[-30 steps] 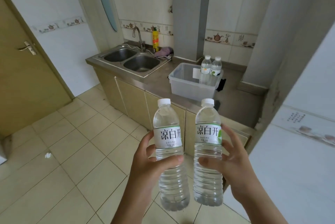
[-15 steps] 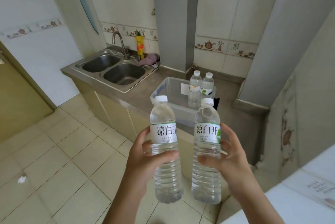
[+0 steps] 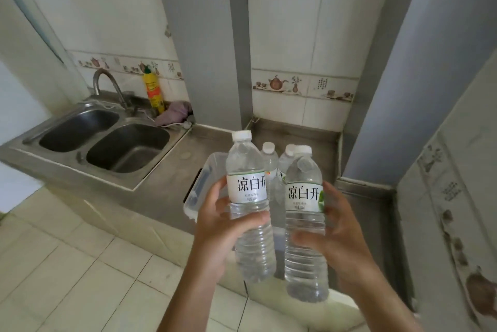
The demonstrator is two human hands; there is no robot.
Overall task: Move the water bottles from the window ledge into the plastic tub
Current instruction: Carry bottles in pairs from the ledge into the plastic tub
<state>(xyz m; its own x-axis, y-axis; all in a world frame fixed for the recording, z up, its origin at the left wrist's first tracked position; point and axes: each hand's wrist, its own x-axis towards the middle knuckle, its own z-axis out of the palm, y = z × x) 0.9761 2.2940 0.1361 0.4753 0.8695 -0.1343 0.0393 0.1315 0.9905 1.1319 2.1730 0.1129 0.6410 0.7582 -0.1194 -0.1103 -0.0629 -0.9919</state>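
I hold two clear water bottles with white caps and white labels, both upright in front of me. My left hand [image 3: 223, 226] grips the left bottle [image 3: 248, 197] around its middle. My right hand [image 3: 336, 232] grips the right bottle [image 3: 305, 213] the same way. Behind them the clear plastic tub [image 3: 200, 189] stands on the steel counter, mostly hidden by the bottles and my hands. Two more bottles [image 3: 270, 162] stand upright inside it, only their tops showing. The window ledge is out of view.
A double steel sink [image 3: 107, 143] with a tap fills the counter's left part, with a yellow bottle [image 3: 153, 89] and a purple cloth [image 3: 174, 113] behind it. Grey pillars [image 3: 204, 41] rise behind and to the right of the tub. Tiled floor lies lower left.
The counter and tub have come much closer and now sit right behind the two bottles. Both hands keep the same grip, bottles still upright.
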